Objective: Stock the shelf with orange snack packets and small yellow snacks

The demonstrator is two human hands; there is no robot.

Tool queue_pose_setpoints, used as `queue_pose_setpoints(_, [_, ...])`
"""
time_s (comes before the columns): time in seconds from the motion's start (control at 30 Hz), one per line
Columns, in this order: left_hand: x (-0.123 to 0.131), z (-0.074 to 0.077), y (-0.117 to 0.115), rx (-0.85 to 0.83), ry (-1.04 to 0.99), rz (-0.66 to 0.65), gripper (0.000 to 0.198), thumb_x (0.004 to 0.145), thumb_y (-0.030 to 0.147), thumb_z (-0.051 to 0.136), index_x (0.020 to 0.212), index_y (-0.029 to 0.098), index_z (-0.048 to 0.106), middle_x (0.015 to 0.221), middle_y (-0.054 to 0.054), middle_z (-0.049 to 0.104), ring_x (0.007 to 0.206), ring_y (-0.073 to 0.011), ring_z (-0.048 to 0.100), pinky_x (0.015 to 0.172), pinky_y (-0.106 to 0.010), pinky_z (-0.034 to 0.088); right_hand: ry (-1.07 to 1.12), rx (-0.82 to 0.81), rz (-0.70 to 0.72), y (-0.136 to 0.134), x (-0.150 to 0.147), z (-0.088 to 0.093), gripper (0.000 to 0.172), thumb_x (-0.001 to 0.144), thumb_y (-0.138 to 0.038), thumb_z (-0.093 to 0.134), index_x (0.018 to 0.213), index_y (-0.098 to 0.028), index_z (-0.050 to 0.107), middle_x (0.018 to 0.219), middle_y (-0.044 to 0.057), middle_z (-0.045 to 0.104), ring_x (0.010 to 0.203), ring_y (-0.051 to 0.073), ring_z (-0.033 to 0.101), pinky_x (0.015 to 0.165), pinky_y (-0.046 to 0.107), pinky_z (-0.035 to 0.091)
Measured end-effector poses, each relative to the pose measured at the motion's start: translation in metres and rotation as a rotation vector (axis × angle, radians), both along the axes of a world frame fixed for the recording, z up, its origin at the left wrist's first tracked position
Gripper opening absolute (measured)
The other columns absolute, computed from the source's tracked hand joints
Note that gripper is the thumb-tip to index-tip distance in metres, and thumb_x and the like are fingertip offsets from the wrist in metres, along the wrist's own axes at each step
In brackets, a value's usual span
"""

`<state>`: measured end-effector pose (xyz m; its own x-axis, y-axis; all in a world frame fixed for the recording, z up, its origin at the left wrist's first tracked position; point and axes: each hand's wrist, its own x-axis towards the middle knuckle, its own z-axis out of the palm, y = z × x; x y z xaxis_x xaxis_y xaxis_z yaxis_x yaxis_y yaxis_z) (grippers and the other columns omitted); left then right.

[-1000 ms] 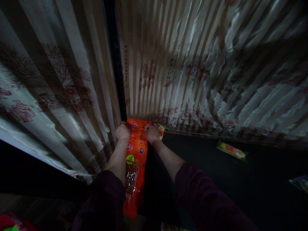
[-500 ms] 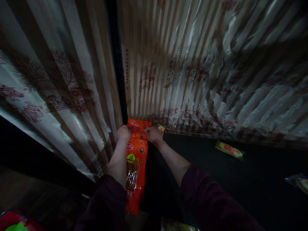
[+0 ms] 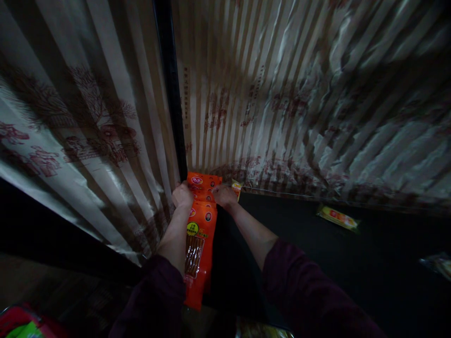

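Note:
Orange snack packets lie overlapped in a row at the left end of a black shelf. The front packet has a clear window showing brown sticks, and its lower end reaches past the shelf's front edge. At the left side of the row, my left hand is closed on a packet's edge. My right hand pinches the right edge of the packets near the back. Fingertips of both hands are partly hidden in the dim light.
A small yellow packet stands behind my right hand. Farther right lie another yellow packet and a clear-wrapped one. Printed striped sheeting covers the back and left side, with a dark post at the corner. A red-and-green item sits low left.
Both hands stay on the orange packets with almost no movement. The whole view has shifted very slightly.

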<state>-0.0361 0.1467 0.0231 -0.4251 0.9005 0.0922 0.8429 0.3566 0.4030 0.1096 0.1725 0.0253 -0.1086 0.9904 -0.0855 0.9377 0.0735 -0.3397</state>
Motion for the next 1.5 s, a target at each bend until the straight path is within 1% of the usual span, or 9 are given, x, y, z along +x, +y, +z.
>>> queue_pose_setpoints(0.1, [0.002,-0.004,-0.004,0.08,0.023,-0.019,0.034,0.087,0.02,0.042,0.109,0.028,0.065,0.112,-0.008,0.06,0.101,-0.0219,0.059,0.079,-0.03,0.048,0.004,0.001,-0.033,-0.001,-0.001,-0.001,0.034,0.089,-0.022,0.039,0.101,-0.015,0.07,0.108,0.012,0.07,0.104,0.022,0.064,0.086,0.028,0.047])
queue_pose_setpoints(0.2, [0.004,-0.006,-0.01,0.164,0.066,-0.107,0.033,0.085,0.018,0.045,0.105,0.03,0.068,0.116,-0.006,0.058,0.11,-0.022,0.051,0.088,-0.029,0.045,0.005,0.024,-0.047,-0.004,-0.004,-0.002,0.034,0.089,-0.022,0.039,0.102,-0.014,0.069,0.109,0.013,0.069,0.103,0.023,0.064,0.085,0.029,0.047])
queue_pose_setpoints(0.3, [0.006,-0.005,-0.014,0.133,0.077,-0.262,0.036,0.083,0.012,0.044,0.099,0.031,0.071,0.109,-0.003,0.063,0.108,-0.0206,0.05,0.092,-0.028,0.043,0.011,0.039,-0.041,-0.006,-0.005,-0.004,0.035,0.09,-0.022,0.037,0.102,-0.014,0.069,0.109,0.014,0.069,0.103,0.023,0.064,0.085,0.03,0.047])
queue_pose_setpoints(0.37, [0.007,-0.004,-0.016,0.097,0.086,-0.309,0.038,0.081,0.01,0.043,0.098,0.029,0.071,0.105,-0.002,0.065,0.105,-0.0206,0.051,0.094,-0.03,0.041,0.027,0.04,-0.054,-0.006,-0.005,-0.005,0.035,0.09,-0.024,0.038,0.102,-0.014,0.069,0.109,0.014,0.069,0.103,0.023,0.064,0.086,0.03,0.047])
queue_pose_setpoints(0.83, [0.014,-0.021,-0.019,0.185,0.088,-0.164,0.033,0.084,0.015,0.042,0.1,0.024,0.069,0.103,-0.008,0.064,0.105,-0.0246,0.05,0.088,-0.036,0.04,0.132,0.064,-0.14,-0.012,-0.007,-0.004,0.032,0.09,-0.025,0.04,0.101,-0.017,0.068,0.104,0.011,0.07,0.098,0.024,0.065,0.081,0.03,0.048])
queue_pose_setpoints(1.03, [0.012,-0.021,-0.017,0.216,0.066,-0.142,0.032,0.085,0.018,0.041,0.101,0.021,0.069,0.1,-0.009,0.065,0.1,-0.0222,0.052,0.091,-0.034,0.038,0.154,0.216,-0.102,-0.028,-0.002,0.005,0.027,0.089,-0.034,0.044,0.102,-0.026,0.067,0.111,0.005,0.067,0.092,0.017,0.065,0.077,0.024,0.047])
queue_pose_setpoints(1.27, [0.018,-0.01,-0.023,0.234,0.086,-0.124,0.033,0.084,0.016,0.041,0.099,0.019,0.07,0.099,-0.009,0.067,0.101,-0.0248,0.052,0.089,-0.037,0.038,0.153,0.123,-0.021,-0.028,0.01,-0.009,0.023,0.087,-0.03,0.049,0.091,-0.026,0.07,0.096,0.002,0.073,0.089,0.015,0.066,0.072,0.021,0.045])
queue_pose_setpoints(1.4, [0.027,-0.011,-0.032,0.239,0.078,-0.122,0.032,0.082,0.016,0.043,0.098,0.02,0.07,0.101,-0.009,0.068,0.103,-0.0271,0.051,0.09,-0.042,0.037,0.178,0.089,0.032,-0.028,0.014,-0.006,0.023,0.086,-0.032,0.051,0.089,-0.025,0.072,0.094,0.002,0.074,0.086,0.015,0.067,0.069,0.02,0.045])
queue_pose_setpoints(1.5, [0.034,-0.015,-0.044,0.246,0.068,-0.065,0.031,0.084,0.022,0.044,0.1,0.021,0.07,0.11,-0.01,0.065,0.113,-0.029,0.047,0.099,-0.047,0.032,0.215,0.03,0.089,-0.026,0.017,-0.003,0.022,0.084,-0.033,0.054,0.086,-0.023,0.074,0.089,0.002,0.074,0.079,0.015,0.066,0.065,0.021,0.045])
